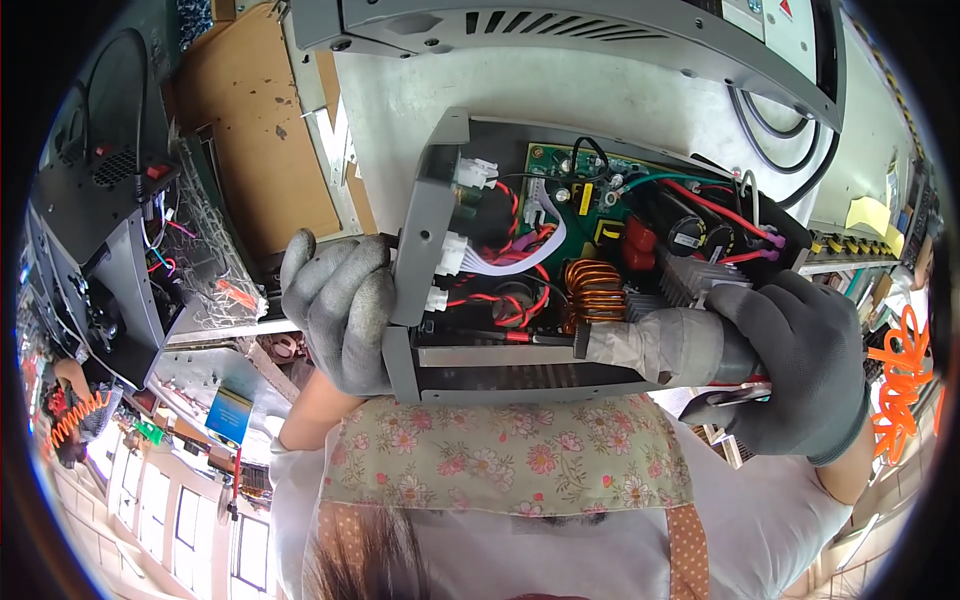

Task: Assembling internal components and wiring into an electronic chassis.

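A grey metal device casing (425,235) lies open in front of me, tilted a little, showing its inside. In it are a green circuit board (545,160), a copper-wound coil (594,292), finned heat sinks (700,280), black capacitors (672,225) and white plugs (477,173) with red, black and grey wires. My left hand (345,305), in a grey glove, is closed on the casing's left end panel. My right hand (800,355), gloved too, grips a power screwdriver (650,345) wrapped in grey tape. Its shaft points left, inside the casing's near side. A metal tool (738,396), its kind unclear, also shows at that palm.
Another grey vented casing (570,25) stands across the far side of the white bench (400,95), with black cables (785,150) at its right. Brown cardboard (255,130) and an opened unit (100,220) are at left. Orange coiled hoses (900,385) hang at right.
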The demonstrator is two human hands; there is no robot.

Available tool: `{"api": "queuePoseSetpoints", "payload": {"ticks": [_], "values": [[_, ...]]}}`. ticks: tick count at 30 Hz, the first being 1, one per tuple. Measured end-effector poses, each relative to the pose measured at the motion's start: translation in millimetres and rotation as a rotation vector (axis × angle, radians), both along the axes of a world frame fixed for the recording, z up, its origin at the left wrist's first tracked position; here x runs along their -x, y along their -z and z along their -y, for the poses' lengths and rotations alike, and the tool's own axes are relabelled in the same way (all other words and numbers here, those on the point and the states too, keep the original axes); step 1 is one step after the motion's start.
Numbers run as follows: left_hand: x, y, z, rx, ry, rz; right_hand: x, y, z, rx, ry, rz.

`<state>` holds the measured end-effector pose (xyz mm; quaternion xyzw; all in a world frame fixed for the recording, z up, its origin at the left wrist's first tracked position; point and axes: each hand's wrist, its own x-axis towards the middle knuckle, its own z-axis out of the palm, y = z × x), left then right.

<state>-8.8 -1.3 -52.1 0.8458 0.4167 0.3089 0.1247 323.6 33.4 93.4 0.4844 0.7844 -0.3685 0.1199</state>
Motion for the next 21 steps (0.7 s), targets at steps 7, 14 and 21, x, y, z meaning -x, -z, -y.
{"api": "queuePoseSetpoints", "payload": {"ticks": [7,14,21], "values": [[0,-2,5,0.076,0.028,0.017,4,4,-1,-0.035,-0.054,0.008],[3,6,13,0.085,-0.016,-0.034,7,3,-1,-0.021,-0.029,0.023],[-4,4,16,0.120,-0.088,0.020,9,2,-4,0.049,0.063,-0.054]]}}
